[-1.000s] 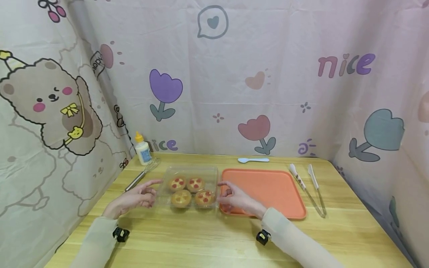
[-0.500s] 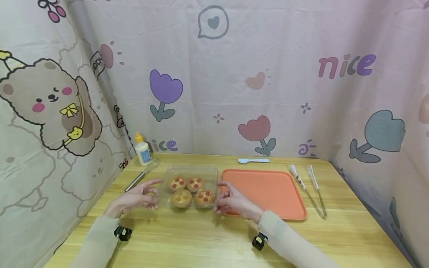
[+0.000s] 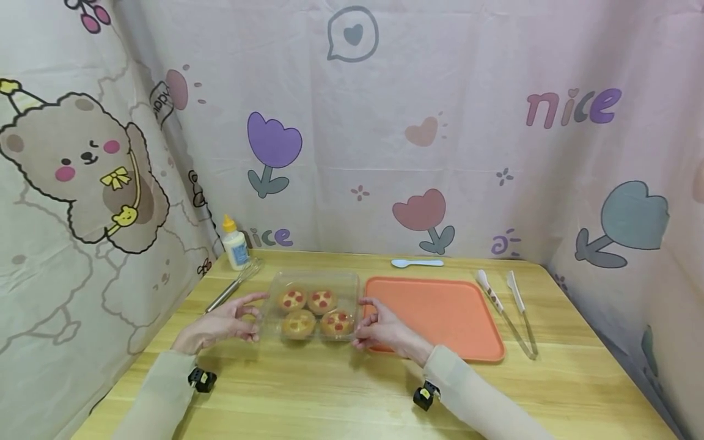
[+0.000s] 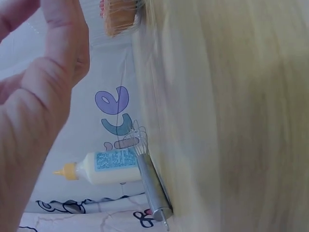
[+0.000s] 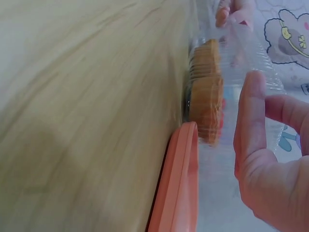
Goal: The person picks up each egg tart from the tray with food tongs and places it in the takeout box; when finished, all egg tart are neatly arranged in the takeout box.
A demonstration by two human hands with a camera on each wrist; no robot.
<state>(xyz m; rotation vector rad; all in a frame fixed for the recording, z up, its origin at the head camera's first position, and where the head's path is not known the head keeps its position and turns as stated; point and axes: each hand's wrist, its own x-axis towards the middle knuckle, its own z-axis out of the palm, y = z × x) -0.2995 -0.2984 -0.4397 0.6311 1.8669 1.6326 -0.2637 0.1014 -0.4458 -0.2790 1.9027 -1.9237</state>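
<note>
A clear plastic box (image 3: 345, 286) stands on the table with several small tarts (image 3: 299, 325) inside, most dotted with red pieces. My left hand (image 3: 220, 324) is at the box's left side, its index finger stretched along the wall and the thumb lower down. My right hand (image 3: 387, 330) is at the opposite wall, fingertips right at its side and front corner, the wrist over the orange tray. In the right wrist view the thumb (image 5: 253, 111) lies close along the ribbed plastic. Neither hand's fingers are wrapped round the box.
An orange tray (image 3: 434, 318) lies just right of the box, with tongs (image 3: 519, 318) beyond it. A whisk (image 3: 233, 286) and a white bottle with a yellow tip (image 3: 236, 249) are at the back left. A light-blue spoon (image 3: 417, 263) lies near the back edge.
My right hand has shifted slightly left and nearer, its lower fingertips now at the box's front right corner. My left hand's lower fingers have edged toward the box. The box has stayed in place.
</note>
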